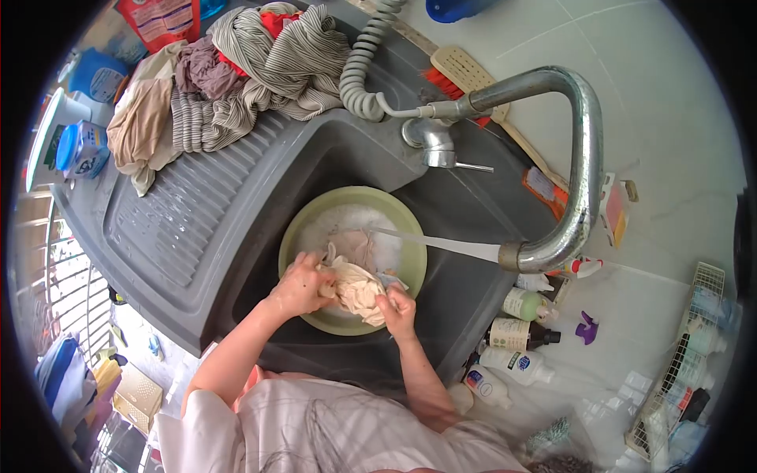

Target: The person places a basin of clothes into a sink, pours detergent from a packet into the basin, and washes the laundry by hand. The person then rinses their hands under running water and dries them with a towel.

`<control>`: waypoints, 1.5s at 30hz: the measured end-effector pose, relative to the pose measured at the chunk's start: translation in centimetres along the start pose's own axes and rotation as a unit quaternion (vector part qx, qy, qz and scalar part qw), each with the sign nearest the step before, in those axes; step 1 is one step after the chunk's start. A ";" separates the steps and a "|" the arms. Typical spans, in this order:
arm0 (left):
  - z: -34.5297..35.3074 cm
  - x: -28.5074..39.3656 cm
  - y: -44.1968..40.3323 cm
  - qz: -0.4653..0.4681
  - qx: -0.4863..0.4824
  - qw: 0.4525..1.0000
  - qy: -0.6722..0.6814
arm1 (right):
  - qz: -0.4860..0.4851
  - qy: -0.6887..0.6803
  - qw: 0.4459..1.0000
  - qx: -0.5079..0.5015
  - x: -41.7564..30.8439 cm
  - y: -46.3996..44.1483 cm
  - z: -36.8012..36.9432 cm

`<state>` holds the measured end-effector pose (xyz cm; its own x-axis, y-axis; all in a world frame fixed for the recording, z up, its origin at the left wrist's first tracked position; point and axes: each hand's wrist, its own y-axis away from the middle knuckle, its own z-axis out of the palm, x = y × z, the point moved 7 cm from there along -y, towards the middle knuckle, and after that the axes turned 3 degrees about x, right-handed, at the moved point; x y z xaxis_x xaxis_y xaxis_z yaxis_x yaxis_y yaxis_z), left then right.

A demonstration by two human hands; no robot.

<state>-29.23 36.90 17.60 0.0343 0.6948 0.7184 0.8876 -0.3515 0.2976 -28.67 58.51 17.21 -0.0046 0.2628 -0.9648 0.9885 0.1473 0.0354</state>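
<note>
A bunched cream cloth (359,292) is stretched between my two hands over a green basin (293,236). My left hand (303,285) grips its left end, fingers closed round the fabric. The right end is pinched in my right hand (397,310). Beneath the cloth the basin holds foamy water (385,251) and a submerged pinkish cloth (353,246). Water runs from the curved metal faucet (582,181) into the basin, which sits in the grey sink (327,154).
Striped and beige clothes (292,59) are piled on the ribbed drainboard (185,213). Blue-lidded containers (85,150) stand at the left. A wooden brush (465,69) lies behind the faucet. Several bottles (516,365) line the right side, beyond them a wire rack (706,276).
</note>
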 end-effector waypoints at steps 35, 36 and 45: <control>17.1 -8.8 -4.5 -0.296 -0.041 0.925 -0.232 | -0.020 0.472 0.881 0.017 9.9 -6.0 8.8; 16.7 -9.6 -4.6 -0.296 -0.043 0.927 -0.228 | 0.077 0.405 0.910 -0.047 10.5 -4.9 9.4; 21.6 -12.9 -5.7 -0.309 -0.155 0.938 0.008 | -0.126 0.347 0.929 0.020 10.2 -4.1 12.4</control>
<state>-24.80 43.49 -6.98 -0.4522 0.8170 0.3579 0.5599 -0.0524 0.8269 -30.86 48.80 3.98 -0.3199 0.7781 -0.5406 0.9474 0.2554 -0.1931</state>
